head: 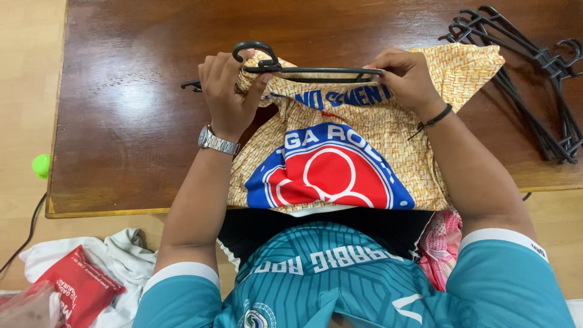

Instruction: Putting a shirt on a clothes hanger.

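Observation:
A yellow patterned shirt [364,146] with a red, white and blue round emblem lies on the brown wooden table [133,121], hanging over its near edge. A black plastic hanger [316,71] sits at the shirt's collar, hook pointing up. My left hand [228,91], with a silver wristwatch, grips the shirt's neck and the hanger just below the hook. My right hand [404,76], with a black wristband, pinches the hanger's right arm together with the shirt fabric.
A pile of black hangers [534,73] lies at the table's right side. On the floor at the left are white cloth [121,255], a red packet [79,285], a green ball [40,164] and a black cable [27,234]. Pink fabric [440,240] rests by my right arm.

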